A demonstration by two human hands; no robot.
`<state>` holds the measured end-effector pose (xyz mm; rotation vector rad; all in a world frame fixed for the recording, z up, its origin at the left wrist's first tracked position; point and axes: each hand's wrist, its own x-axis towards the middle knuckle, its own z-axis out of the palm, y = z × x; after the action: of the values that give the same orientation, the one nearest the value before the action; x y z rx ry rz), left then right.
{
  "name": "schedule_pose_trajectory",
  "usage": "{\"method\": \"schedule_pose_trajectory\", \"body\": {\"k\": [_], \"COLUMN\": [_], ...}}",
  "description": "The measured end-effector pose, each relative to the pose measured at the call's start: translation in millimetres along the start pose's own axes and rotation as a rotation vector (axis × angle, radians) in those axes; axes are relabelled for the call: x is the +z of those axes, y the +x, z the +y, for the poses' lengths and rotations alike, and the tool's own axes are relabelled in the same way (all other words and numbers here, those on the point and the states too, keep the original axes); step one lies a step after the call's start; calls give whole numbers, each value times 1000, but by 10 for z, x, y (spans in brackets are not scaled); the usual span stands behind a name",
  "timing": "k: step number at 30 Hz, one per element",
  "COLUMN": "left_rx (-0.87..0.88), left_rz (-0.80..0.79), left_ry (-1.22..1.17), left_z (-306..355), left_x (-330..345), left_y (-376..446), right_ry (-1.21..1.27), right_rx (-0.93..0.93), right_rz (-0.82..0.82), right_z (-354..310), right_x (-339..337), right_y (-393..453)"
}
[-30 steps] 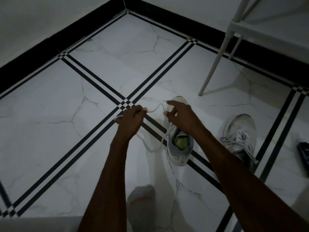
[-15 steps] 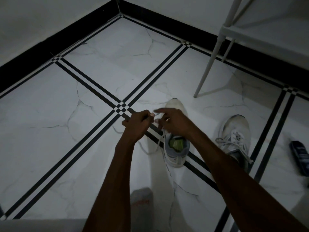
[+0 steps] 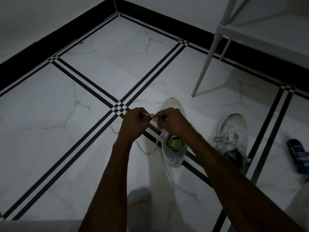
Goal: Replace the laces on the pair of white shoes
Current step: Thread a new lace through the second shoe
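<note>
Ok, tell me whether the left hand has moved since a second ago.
Yes. The left hand has closed in rightward toward the shoe, now almost meeting the right hand over it.

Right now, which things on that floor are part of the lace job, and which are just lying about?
Part of the job:
- near shoe
- white lace, pinched by left hand and right hand
- second shoe, laced

Lying about:
- dark bottle
- white chair leg
- grey sock
</note>
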<state>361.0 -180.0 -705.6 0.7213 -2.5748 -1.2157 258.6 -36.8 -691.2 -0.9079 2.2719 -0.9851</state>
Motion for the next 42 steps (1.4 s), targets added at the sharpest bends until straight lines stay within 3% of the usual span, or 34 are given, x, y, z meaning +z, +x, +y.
{"method": "schedule_pose_trajectory", "body": {"k": [2, 6, 11, 14, 19, 24, 27, 30, 34, 42], "left_rx": [-15, -131, -215, -156, -62, -25, 6, 66, 75, 81], "left_rz": [51, 131, 70, 3, -86, -126, -124, -116, -86, -87], "left_ry": [-39, -392, -628, -575, -440, -257, -198, -165, -89, 19], "left_z": [-34, 59, 108, 118, 166, 149, 186, 216, 286, 304], "left_x": [10, 73, 191, 286, 519, 658, 669, 667, 705, 761], "left_y": [-15, -60, -97, -72, -68, -92, -125, -150, -197, -226], "right_ry": [25, 29, 33, -39, -37, -136, -139, -7, 476, 623], "right_rx": [11, 42, 115, 171, 306, 220, 207, 299, 516, 568], "right_rz": [-15, -43, 28, 101, -124, 40, 53, 16, 6, -16], "right_z": [0, -30, 72, 295, 484, 539, 552, 623, 682, 671], "right_x": [0, 64, -184, -512, -587, -348, -355, -406, -455, -447], "right_y": [-23, -37, -94, -128, -268, -352, -348, -351, -405, -409]}}
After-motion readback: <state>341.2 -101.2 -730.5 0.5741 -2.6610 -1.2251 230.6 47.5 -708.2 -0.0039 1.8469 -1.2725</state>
